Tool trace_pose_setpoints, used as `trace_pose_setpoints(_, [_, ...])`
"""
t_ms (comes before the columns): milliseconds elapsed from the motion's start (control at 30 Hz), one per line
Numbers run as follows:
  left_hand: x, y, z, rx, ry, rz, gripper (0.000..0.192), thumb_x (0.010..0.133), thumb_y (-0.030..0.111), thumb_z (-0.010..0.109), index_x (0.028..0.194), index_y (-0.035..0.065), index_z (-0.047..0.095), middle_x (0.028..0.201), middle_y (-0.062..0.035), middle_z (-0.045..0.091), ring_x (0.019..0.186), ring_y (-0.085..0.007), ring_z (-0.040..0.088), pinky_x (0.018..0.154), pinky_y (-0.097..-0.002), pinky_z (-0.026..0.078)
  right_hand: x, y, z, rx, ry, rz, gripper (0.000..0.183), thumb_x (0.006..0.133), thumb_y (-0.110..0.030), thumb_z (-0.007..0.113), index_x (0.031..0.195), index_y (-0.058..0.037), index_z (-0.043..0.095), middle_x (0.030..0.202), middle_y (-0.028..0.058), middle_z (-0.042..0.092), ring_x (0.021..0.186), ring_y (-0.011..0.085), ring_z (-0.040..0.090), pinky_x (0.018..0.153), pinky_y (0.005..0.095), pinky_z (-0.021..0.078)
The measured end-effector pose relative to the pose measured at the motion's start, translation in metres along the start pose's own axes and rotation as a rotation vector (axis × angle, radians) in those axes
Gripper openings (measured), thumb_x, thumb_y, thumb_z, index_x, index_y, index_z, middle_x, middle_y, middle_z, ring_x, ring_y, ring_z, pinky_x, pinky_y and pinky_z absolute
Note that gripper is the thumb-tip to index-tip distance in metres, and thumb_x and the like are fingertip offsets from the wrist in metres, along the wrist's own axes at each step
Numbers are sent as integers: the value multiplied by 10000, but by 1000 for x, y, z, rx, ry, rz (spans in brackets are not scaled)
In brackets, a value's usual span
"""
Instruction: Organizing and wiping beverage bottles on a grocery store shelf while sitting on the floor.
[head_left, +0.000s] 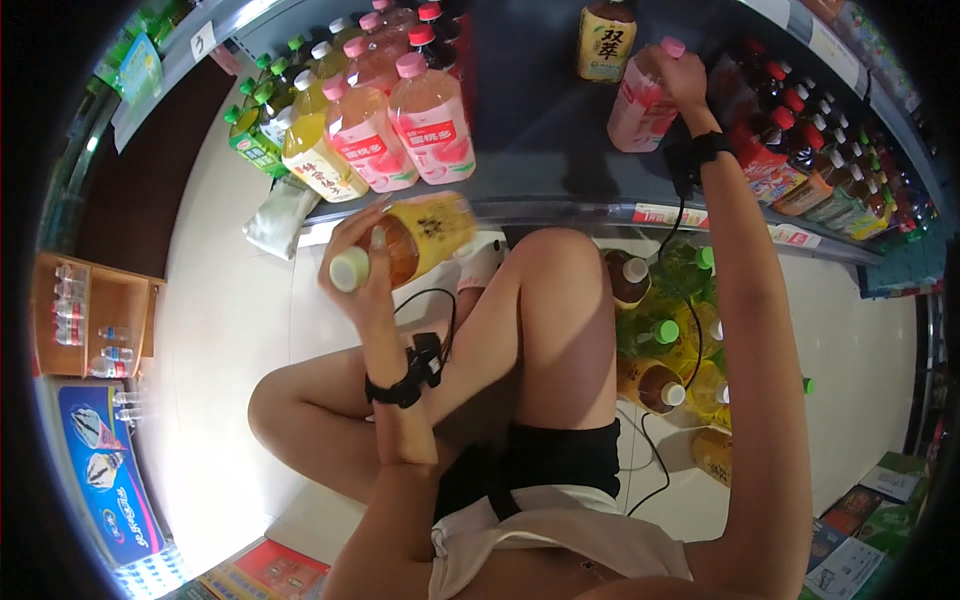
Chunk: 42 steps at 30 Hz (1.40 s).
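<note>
My left hand (356, 262) is wrapped around a large yellow-labelled tea bottle (431, 229) with a pale cap. The bottle lies sideways in front of the shelf edge, its base blurred and pointing right. My right hand (684, 75) grips a pink-labelled peach drink bottle (641, 109) near its pink cap. That bottle is on or just over the dark shelf (525, 142); I cannot tell whether its base touches. Behind it stands another yellow-labelled bottle (606, 45). Two matching peach drink bottles (433, 127) are at the front of the rows on the left.
Green-capped bottles (255, 139) and a yellow drink bottle (322, 150) fill the shelf's left end. Dark drink bottles (765, 154) line the right. Several bottles (649, 382) stand on the floor by my right leg. A folded cloth (281, 217) hangs at the shelf edge. A black cable (694, 315) trails from my right wrist.
</note>
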<state>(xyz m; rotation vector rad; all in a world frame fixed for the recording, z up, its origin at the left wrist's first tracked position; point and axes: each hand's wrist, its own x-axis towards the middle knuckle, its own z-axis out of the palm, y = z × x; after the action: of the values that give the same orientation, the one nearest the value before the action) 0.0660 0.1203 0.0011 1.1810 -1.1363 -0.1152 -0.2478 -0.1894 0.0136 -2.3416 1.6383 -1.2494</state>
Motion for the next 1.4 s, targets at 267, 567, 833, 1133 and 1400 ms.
trace_pose_setpoints(267, [-1, -47, -99, 340, 266, -303, 156, 748, 96, 570, 839, -3, 651, 795, -95, 648, 736, -146, 598, 683, -252, 467, 5, 11, 5, 119, 26, 109, 324, 751, -412, 511, 850, -125, 623, 778, 131, 615, 747, 329, 577, 640, 366, 447])
trace_pose_setpoints(567, [-25, -108, -141, 553, 760, -638, 179, 688, 226, 627, 789, 87, 680, 668, -62, 642, 549, -184, 601, 507, -307, 464, 28, 68, 35, 271, -40, 372, 279, 772, -256, 585, 855, 8, 619, 771, 31, 637, 666, 121, 580, 593, 253, 438])
trace_pose_setpoints(833, [-31, -132, -141, 593, 524, -771, 187, 605, 219, 648, 757, 116, 681, 658, -35, 637, 586, -173, 603, 564, -299, 473, 20, 57, 26, 482, -123, 261, 381, 777, -335, 552, 848, 37, 595, 767, 97, 628, 726, 139, 589, 623, 268, 441])
trace_pose_setpoints(1133, [-35, -179, -127, 631, 578, -814, 212, 598, 287, 667, 754, 144, 672, 680, -43, 634, 690, -249, 599, 658, -353, 446, 19, 104, 1, 464, 82, 161, 376, 685, -262, 687, 818, 59, 542, 759, 72, 588, 676, 159, 555, 572, 282, 442])
trace_pose_setpoints(1400, [-37, -180, -130, 603, 636, -779, 311, 567, 318, 703, 811, 132, 653, 829, -24, 625, 852, -253, 533, 793, -394, 363, -19, -128, -60, 438, -237, 9, 163, 701, -97, 632, 786, 34, 587, 764, 53, 597, 674, 96, 541, 597, 216, 436])
